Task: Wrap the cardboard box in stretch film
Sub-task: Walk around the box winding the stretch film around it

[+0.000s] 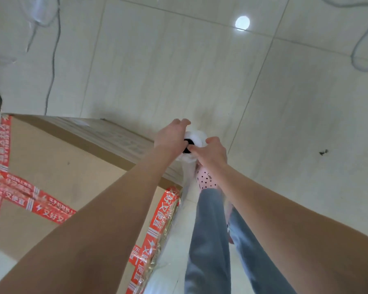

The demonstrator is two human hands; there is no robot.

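The roll [196, 136] is mostly covered by the left hand [170, 139] and right hand [212, 151]; only its white end and dark core show between the fingers. Left of the fingers, the print [119, 134] on the side of the box [51, 158] is too blurred to read, and the box runs off the left and bottom edges. Below the right fingers, the wrist hides part of a spotted slipper [204, 179].

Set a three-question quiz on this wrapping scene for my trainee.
1. True or false: the left hand and the right hand both hold the stretch film roll.
2. The tape on the cardboard box is: A blue, B red, C green.
3. Fill in: the box stands on a tiled ____.
Key: 1 true; 2 B; 3 floor.
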